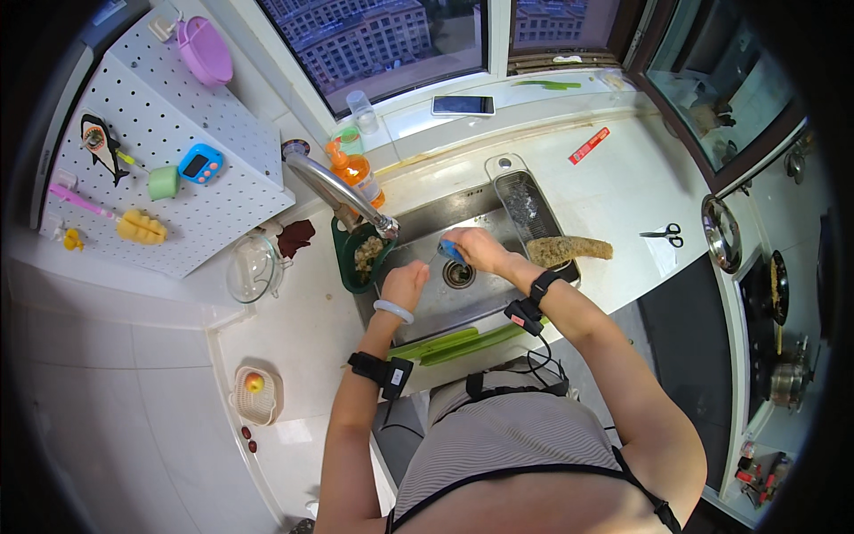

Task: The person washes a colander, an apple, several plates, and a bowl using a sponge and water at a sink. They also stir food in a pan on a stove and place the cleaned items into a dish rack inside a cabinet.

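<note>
Both hands are over the stainless steel sink (427, 320). My right hand (482, 248) is shut on a small blue scrubbing pad or cloth (450, 251). Close by on the left, my left hand (404, 286) has its fingers curled together. Something thin and pale shows between the two hands, too small to name, and what the left fingers hold is hidden. Below them lies the drain (459, 274). A dark green corner strainer (347, 274) with food scraps (368, 255) sits left of my left hand, under the curved metal faucet (343, 193).
A loofah (569, 250) lies across the metal drain basket (524, 200) at the right. Long green stalks (460, 346) line the front edge. An orange soap bottle (357, 175) stands behind the faucet; a glass bowl (252, 268) sits left. Black-handled scissors (669, 234) lie right.
</note>
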A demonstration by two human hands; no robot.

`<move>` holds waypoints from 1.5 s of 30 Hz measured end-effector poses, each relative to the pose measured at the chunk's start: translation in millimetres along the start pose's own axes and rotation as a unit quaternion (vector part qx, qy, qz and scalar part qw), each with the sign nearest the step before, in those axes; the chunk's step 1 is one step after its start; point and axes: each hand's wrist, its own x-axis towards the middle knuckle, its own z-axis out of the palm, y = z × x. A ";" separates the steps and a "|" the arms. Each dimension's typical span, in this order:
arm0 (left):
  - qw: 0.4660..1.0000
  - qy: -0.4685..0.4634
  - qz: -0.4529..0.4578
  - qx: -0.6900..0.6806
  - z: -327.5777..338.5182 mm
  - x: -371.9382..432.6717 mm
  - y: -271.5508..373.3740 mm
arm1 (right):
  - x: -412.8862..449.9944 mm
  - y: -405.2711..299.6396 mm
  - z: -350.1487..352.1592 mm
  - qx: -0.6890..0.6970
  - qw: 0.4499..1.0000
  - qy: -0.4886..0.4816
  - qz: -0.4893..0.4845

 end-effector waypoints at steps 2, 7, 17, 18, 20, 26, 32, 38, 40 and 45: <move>0.986 0.100 0.022 -0.128 11.2 -6.4 -1.8 | 9.9 -23.2 -7.5 0.096 0.989 0.106 0.048; 0.920 0.141 -0.107 -0.348 49.3 -1.0 32.2 | 24.0 -48.7 4.4 0.246 0.912 0.273 0.181; 0.874 0.219 -0.154 -0.406 49.3 6.2 41.8 | 27.4 -68.7 24.2 0.607 0.709 0.168 0.317; 0.859 0.189 -0.175 -0.443 48.5 6.8 40.6 | 26.6 -65.9 22.5 0.601 0.721 0.154 0.309; 0.841 0.158 -0.195 -0.480 47.7 6.1 37.9 | 22.7 -60.0 19.6 0.568 0.752 0.129 0.310; 0.871 -0.049 -0.212 -0.440 52.2 23.1 -10.6 | -0.6 -18.8 26.9 0.363 0.882 0.123 0.276; 0.835 0.027 -0.203 -0.510 58.9 50.5 -26.5 | -11.5 -27.4 25.8 0.091 0.970 0.016 0.223; 0.848 0.071 -0.242 -0.467 71.4 48.6 -24.2 | -27.2 -42.2 22.5 0.018 0.962 -0.055 0.268; 0.787 0.145 -0.279 -0.531 70.0 50.2 -28.3 | -43.6 -40.9 26.2 -0.023 0.956 -0.083 0.280; 0.732 0.170 -0.365 -0.550 57.3 24.4 -45.1 | -74.9 -12.1 30.2 -0.025 0.956 -0.019 0.292</move>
